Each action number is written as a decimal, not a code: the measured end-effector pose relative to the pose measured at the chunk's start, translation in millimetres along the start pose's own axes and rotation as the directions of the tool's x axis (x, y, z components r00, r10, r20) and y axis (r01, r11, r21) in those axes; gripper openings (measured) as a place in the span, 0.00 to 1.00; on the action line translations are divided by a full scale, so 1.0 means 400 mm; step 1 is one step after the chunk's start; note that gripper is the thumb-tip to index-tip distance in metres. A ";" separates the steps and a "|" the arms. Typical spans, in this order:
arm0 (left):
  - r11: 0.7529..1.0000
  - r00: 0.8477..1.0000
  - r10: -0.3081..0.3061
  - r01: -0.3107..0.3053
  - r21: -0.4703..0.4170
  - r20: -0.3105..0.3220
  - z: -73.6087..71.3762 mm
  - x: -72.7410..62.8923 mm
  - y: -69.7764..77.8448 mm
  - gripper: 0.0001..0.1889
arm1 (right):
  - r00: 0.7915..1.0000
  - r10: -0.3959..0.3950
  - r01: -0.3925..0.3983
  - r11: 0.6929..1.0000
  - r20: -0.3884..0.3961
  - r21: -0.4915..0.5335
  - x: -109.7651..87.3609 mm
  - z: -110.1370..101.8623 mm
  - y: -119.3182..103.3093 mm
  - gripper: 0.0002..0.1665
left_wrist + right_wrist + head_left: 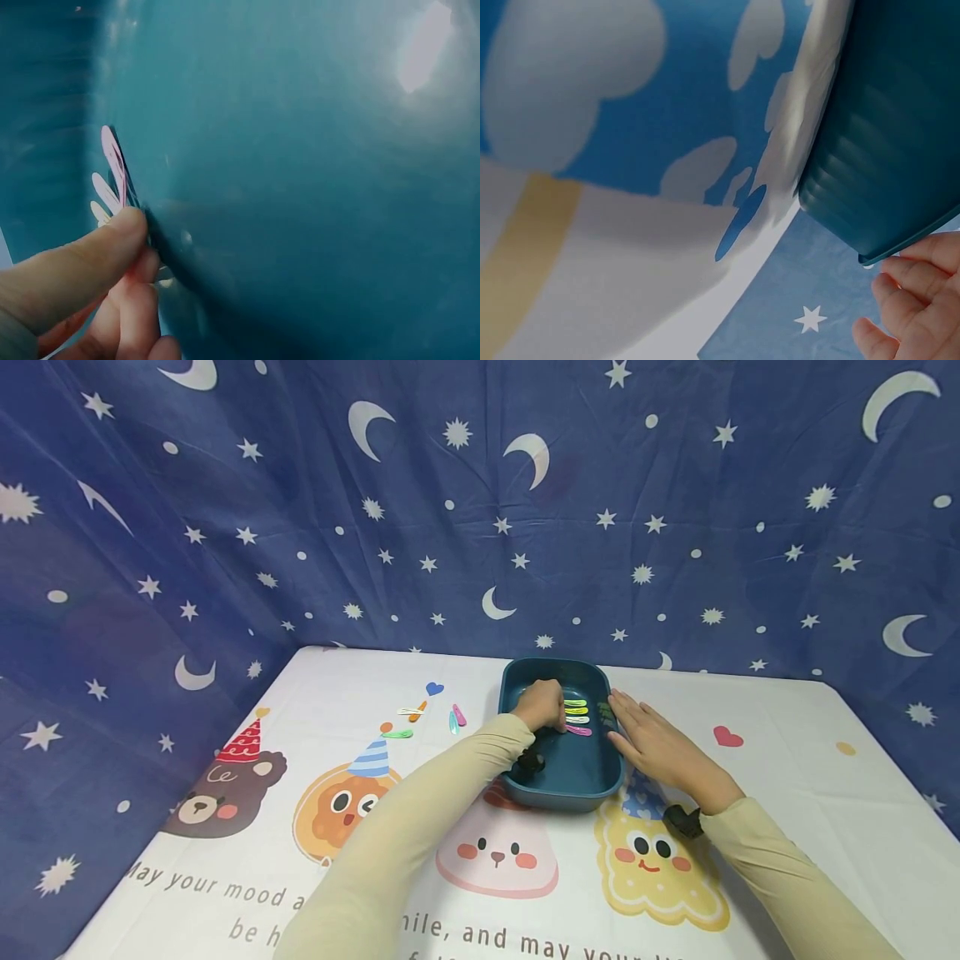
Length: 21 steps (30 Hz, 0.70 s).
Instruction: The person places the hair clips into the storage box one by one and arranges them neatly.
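A dark teal rectangular tub (pixel 573 781) stands on the table, and my left hand (pixel 542 703) reaches down into it. Thumb and index finger pinch the near end of a pink hair clip (pixel 112 154) close to the tub's floor. Beside it in a row lie a white clip (pixel 577 720), a green clip (pixel 576 711) and a yellow clip (pixel 575 702). My right hand (pixel 660 747) rests on the tub's right side with fingers extended along the rim; in the right wrist view its fingertips (pixel 930 251) are at that rim.
Left of the tub, loose hair clips lie on the white printed cloth: an orange clip (pixel 417 712), a white clip (pixel 407 712), a pink clip (pixel 459 715), a light blue clip (pixel 453 723) and a green clip (pixel 397 734). A blue star-patterned curtain (pixel 420 585) hangs behind.
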<state>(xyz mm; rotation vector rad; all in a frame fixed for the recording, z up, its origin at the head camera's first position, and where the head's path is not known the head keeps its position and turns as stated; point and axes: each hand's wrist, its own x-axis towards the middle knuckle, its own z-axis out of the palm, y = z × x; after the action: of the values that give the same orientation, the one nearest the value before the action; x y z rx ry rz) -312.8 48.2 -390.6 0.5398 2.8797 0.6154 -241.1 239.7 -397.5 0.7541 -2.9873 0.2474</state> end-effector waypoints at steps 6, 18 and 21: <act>1.000 1.000 -0.003 0.003 -0.002 -0.011 -0.001 -0.001 0.000 0.06 | 1.000 0.007 -0.007 1.000 0.011 0.004 0.001 -0.002 0.001 0.39; 0.999 0.999 -0.037 0.037 -0.006 -0.001 -0.004 -0.004 -0.001 0.04 | 1.000 -0.003 0.003 1.000 0.002 -0.002 0.003 0.001 0.003 0.38; 0.999 0.999 -0.039 0.038 -0.008 -0.008 -0.003 -0.002 -0.002 0.04 | 1.000 -0.001 0.001 1.000 0.004 0.001 0.003 0.000 0.002 0.38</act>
<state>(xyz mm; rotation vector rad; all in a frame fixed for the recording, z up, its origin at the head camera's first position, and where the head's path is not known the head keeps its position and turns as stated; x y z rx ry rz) -312.5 46.9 -389.7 0.4808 2.8867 0.6237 -242.5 240.1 -397.4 0.7567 -2.9907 0.2475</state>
